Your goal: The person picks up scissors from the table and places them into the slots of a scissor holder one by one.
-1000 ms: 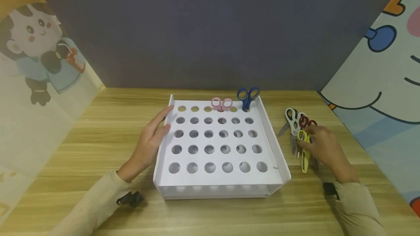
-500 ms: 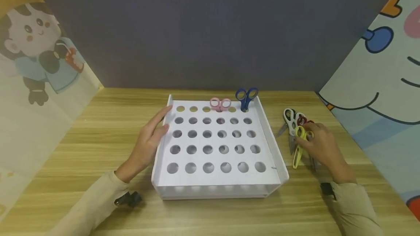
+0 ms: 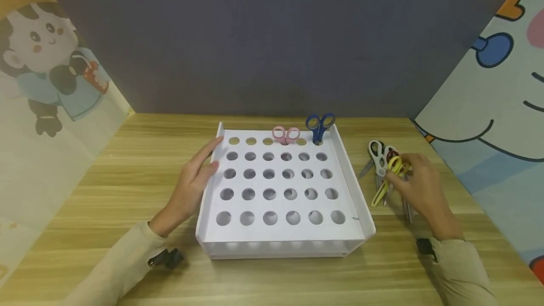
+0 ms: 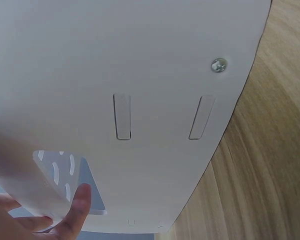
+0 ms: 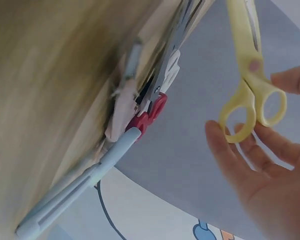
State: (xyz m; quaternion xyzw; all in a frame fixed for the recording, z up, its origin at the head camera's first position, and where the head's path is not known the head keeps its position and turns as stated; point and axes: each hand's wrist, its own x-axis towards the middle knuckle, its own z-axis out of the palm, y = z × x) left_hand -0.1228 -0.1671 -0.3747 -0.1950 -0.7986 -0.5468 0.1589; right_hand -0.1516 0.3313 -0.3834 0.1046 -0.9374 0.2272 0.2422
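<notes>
A white rack [image 3: 289, 228] with rows of round holes stands on the table. My left hand [image 3: 189, 188] grips its left side wall [image 4: 160, 165], thumb and index finger at the upper edge. Blue-handled scissors [image 3: 318, 129] and pink-handled scissors [image 3: 285, 135] stand in back-row holes. To the right of the rack, my right hand [image 3: 422, 185] pinches yellow scissors [image 5: 250, 85] by the handle loops, thumb on one side, fingers on the other. White-handled scissors [image 3: 378, 155] and red-handled scissors [image 5: 149, 115] lie just beyond the hand, which partly hides the pile.
A pale blue closed tool [image 5: 85, 185], its kind unclear, shows by the pile in the right wrist view. A grey panel [image 3: 272, 41] stands behind the wooden table [image 3: 140, 164]. Cartoon-printed walls [image 3: 476, 112] flank both sides.
The yellow scissors have turned in my right hand, their blade end swinging leftward and up in the head view. The left hand and the rack stay in place.
</notes>
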